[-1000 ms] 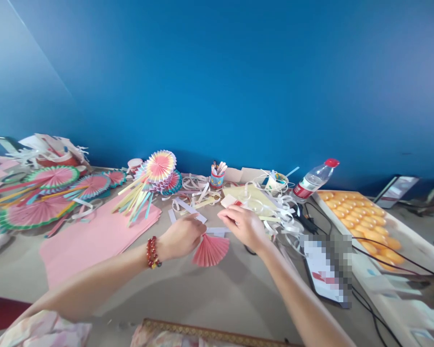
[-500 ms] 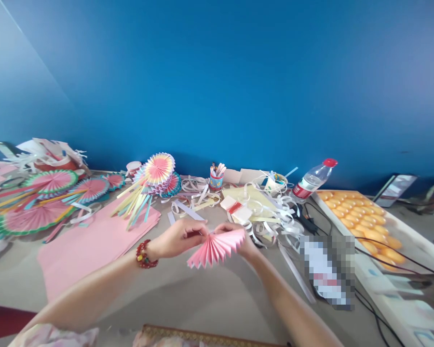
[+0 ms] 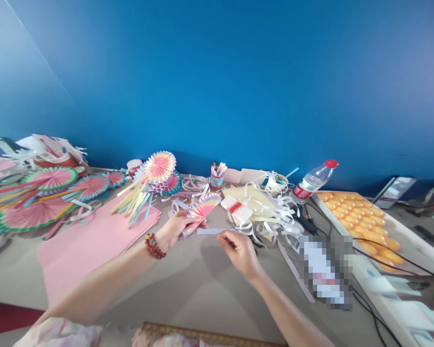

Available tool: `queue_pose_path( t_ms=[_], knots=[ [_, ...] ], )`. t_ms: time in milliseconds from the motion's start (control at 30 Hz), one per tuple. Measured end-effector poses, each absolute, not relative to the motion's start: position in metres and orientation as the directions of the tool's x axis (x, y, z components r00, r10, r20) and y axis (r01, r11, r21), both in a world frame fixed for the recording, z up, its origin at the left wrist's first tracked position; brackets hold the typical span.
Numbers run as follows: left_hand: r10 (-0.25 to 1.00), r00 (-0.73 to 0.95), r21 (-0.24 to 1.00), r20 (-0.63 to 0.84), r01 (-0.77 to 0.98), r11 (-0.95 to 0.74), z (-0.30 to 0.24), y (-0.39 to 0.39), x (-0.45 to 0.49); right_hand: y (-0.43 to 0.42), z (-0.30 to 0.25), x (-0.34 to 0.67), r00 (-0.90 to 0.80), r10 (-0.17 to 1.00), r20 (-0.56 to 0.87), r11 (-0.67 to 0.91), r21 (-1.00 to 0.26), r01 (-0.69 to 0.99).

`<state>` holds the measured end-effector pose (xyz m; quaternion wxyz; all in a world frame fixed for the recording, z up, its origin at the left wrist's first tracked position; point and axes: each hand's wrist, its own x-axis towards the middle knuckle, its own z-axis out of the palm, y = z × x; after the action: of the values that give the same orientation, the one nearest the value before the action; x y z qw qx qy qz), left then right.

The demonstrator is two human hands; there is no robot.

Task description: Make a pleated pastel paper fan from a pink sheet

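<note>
A pleated paper fan [image 3: 205, 206], pink with a yellow band and a pale lilac edge, is gripped in my left hand [image 3: 175, 227]. The fingers close around its lower folds, and its pleats spread up and to the right. My right hand [image 3: 241, 253] is apart from the fan, to its lower right. Thumb and index finger are pinched on a narrow pale lilac paper strip [image 3: 209, 232], which stretches left toward the fan's base. Beyond my hands lies a white piece with a red band [image 3: 236, 208]. Pink paper sheets [image 3: 90, 246] lie left of my left hand.
Finished paper rosettes [image 3: 159, 167] and several more with coloured streamers [image 3: 54, 180] occupy the left. Curled white strips [image 3: 282, 217] spread behind. A pencil cup [image 3: 216, 179], a red-capped bottle [image 3: 316, 179], cables [image 3: 369, 308] and a tray of orange rounded items [image 3: 354, 207] stand farther off.
The fan has turned and moved up, showing its yellow and lilac edge, and is now in my left hand alone. My right hand has left it and moved down, pinching a lilac strip.
</note>
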<state>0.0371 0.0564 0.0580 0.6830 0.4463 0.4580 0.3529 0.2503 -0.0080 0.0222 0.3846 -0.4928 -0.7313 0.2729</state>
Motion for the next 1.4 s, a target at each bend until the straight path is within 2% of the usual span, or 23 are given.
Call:
queue_pose_path(
  t_ms=[333, 500, 600, 733, 933, 1067, 1267, 1400],
  knots=[
    [0.924, 0.326, 0.971, -0.203, 0.188, 0.147, 0.047, 0.057, 0.04, -0.014, 0.034, 0.243, -0.297, 0.862, 0.41, 0.495, -0.558, 0.666],
    [0.93, 0.326, 0.931, -0.171, 0.362, 0.044, 0.038, 0.067, 0.039, -0.016, 0.04, 0.233, -0.39, 0.823, 0.412, 0.518, -0.264, 0.814],
    [0.945, 0.315, 0.873, -0.09, 0.481, -0.077, 0.034, 0.074, 0.037, -0.017, 0.046, 0.227, -0.463, 0.804, 0.373, 0.542, -0.139, 0.829],
    [0.946, 0.321, 0.743, 0.051, 0.621, -0.251, 0.036, 0.076, 0.034, -0.017, 0.057, 0.224, -0.571, 0.746, 0.342, 0.62, -0.042, 0.784],
    [0.926, 0.356, 0.549, 0.129, 0.751, -0.366, 0.042, 0.07, 0.037, -0.013, 0.065, 0.218, -0.653, 0.661, 0.369, 0.683, 0.064, 0.728],
    [0.913, 0.381, 0.438, 0.148, 0.802, -0.406, 0.045, 0.068, 0.039, -0.008, 0.069, 0.219, -0.619, 0.676, 0.399, 0.667, 0.025, 0.745],
    [0.834, 0.534, 0.311, 0.14, 0.776, -0.549, 0.059, 0.054, 0.035, 0.007, 0.075, 0.244, -0.468, 0.762, 0.448, 0.603, -0.226, 0.765],
    [0.712, 0.697, 0.27, 0.085, 0.672, -0.69, 0.07, 0.044, 0.029, 0.02, 0.073, 0.256, -0.42, 0.79, 0.446, 0.593, -0.385, 0.707]
  ],
)
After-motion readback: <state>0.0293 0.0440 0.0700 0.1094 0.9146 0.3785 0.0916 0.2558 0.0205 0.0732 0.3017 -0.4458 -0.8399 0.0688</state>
